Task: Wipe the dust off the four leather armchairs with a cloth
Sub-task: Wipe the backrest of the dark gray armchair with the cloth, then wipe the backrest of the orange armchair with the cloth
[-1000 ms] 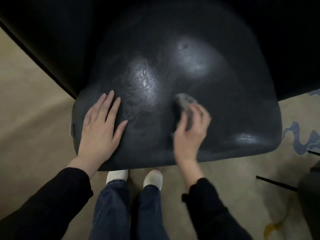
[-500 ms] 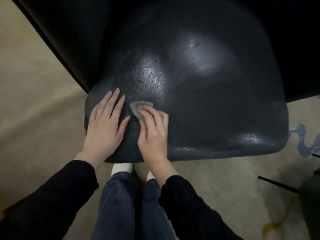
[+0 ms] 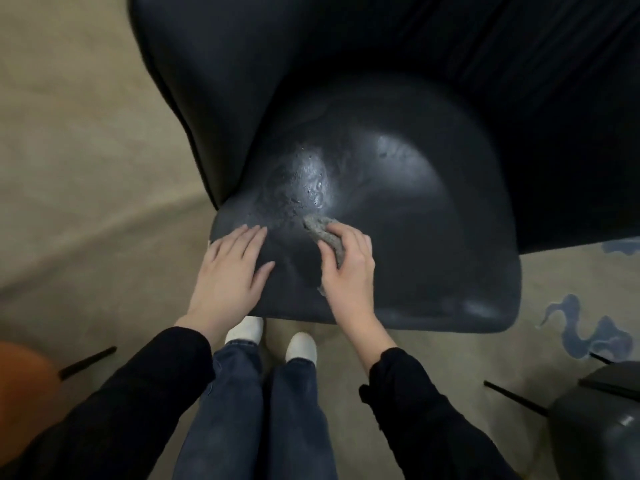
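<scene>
Now right grip [image 3: 349,268] clasps cloth [image 3: 323,232] near armchair [image 3: 433,237] front edge; left grip [image 3: 230,268] flat, released, beside it

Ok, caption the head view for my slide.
Right hand holds grey cloth on black armchair seat, left hand flat alongside.

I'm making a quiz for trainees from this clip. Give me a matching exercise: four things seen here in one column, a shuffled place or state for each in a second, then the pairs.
1. left hand
2. right hand
3. cloth
4. shoes

A. white, on the carpet by the front edge of the armchair seat
B. grey, crumpled on the armchair seat
C. lies flat on the armchair seat, fingers straight
D. grips the cloth

Pairs: 1-C, 2-D, 3-B, 4-A
</scene>
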The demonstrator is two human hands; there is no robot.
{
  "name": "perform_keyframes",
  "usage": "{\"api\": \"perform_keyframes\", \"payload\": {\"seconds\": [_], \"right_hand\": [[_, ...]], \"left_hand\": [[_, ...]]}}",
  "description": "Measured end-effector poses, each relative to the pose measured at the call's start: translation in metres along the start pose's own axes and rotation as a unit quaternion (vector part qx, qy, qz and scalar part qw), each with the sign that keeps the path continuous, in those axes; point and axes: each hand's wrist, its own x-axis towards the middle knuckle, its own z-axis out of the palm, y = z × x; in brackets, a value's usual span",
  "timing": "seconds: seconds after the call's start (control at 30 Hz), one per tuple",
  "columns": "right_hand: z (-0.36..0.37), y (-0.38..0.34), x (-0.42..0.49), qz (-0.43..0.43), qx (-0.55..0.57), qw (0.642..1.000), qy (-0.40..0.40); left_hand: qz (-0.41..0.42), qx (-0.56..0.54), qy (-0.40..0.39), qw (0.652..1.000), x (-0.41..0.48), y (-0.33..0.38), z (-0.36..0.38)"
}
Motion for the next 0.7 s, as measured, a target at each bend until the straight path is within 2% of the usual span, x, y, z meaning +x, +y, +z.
{"api": "perform_keyframes", "payload": {"seconds": [0.2, 0.43, 0.57, 0.7], "right_hand": [[-0.047, -0.039, 0.005, -0.034, 0.000, 0.998, -0.048], [-0.092, -0.088, 0.025, -0.127, 0.001, 0.986, -0.108], [-0.110, -0.114, 0.026, -0.175, 0.004, 0.973, -0.152], [-0.121, -0.152, 0.008, -0.206, 0.023, 0.959, -0.193]], "left_hand": [[-0.053, 0.015, 0.008, 0.998, -0.022, 0.020, -0.059], [-0.169, -0.024, 0.041, 0.985, -0.054, 0.051, -0.103], [-0.249, -0.047, 0.066, 0.965, -0.081, 0.065, -0.121], [-0.339, -0.083, 0.104, 0.931, -0.129, 0.072, -0.143]]}}
